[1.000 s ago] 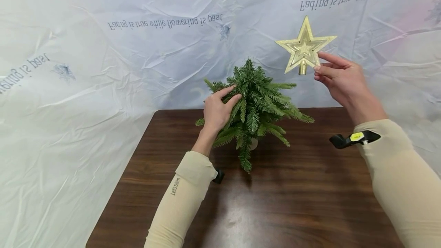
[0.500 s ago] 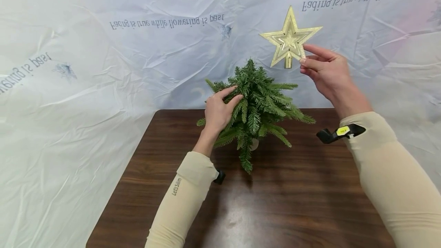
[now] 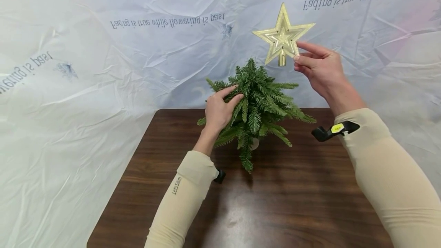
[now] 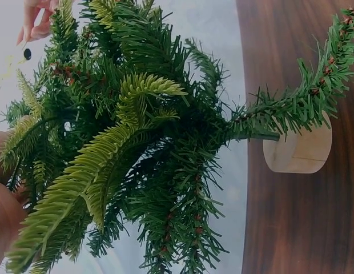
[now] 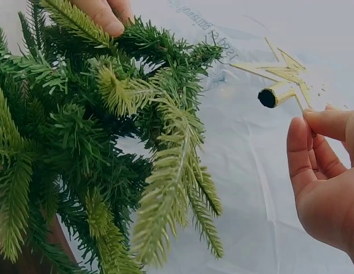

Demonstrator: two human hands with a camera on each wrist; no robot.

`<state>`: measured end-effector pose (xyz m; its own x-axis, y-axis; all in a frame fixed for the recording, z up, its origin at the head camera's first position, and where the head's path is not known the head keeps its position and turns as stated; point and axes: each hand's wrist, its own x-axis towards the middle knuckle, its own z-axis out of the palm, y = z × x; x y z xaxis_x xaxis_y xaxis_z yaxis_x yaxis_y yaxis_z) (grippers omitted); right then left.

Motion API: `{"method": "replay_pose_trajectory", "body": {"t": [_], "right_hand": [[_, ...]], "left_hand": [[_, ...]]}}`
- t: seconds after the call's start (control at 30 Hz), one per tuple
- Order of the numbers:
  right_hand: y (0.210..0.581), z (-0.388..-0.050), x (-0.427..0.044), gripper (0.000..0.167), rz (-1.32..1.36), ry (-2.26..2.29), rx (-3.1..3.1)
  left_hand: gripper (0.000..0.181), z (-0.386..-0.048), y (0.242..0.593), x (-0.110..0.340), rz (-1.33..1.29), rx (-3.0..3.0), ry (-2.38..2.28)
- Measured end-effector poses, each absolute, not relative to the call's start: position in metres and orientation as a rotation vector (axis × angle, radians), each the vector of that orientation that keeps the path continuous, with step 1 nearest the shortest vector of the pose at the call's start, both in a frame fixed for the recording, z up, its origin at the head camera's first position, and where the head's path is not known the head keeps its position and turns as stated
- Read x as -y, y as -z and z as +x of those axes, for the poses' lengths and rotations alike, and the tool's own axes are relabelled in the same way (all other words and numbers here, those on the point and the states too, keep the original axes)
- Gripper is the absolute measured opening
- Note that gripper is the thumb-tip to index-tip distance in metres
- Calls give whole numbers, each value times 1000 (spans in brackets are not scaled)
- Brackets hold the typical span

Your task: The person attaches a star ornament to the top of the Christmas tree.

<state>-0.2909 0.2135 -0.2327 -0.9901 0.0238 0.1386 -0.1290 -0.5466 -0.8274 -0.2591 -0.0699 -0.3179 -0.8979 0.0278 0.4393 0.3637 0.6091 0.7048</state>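
Observation:
My right hand (image 3: 322, 68) pinches a lower point of a gold star (image 3: 283, 37) between thumb and fingers, above and to the right of the tip of a small green tree (image 3: 255, 95). The hollow end of the star's short tube (image 5: 268, 97) faces the treetop in the right wrist view, apart from it. At the tree's upper left side, my left hand (image 3: 218, 111) has thumb and fingers around the foliage; their tips are partly hidden among the needles. The tree stands upright on a round pale wooden base (image 4: 300, 145).
The tree is on a dark brown wooden table (image 3: 165, 156). Behind and left of the table hangs a wrinkled pale sheet (image 3: 86, 87) with printed lettering and flowers. Branches spread out on all sides of the trunk.
My right hand has carried the star left and slightly up, closer to the treetop. The left hand has kept its place at the tree.

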Motion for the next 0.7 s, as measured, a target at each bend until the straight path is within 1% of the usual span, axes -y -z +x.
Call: {"method": "replay_pose_trajectory", "body": {"t": [0.7], "right_hand": [[228,-298,-190,45,204,-2662,1477]], "left_hand": [[46,-259,318,69,-308,2463,1179]]}}
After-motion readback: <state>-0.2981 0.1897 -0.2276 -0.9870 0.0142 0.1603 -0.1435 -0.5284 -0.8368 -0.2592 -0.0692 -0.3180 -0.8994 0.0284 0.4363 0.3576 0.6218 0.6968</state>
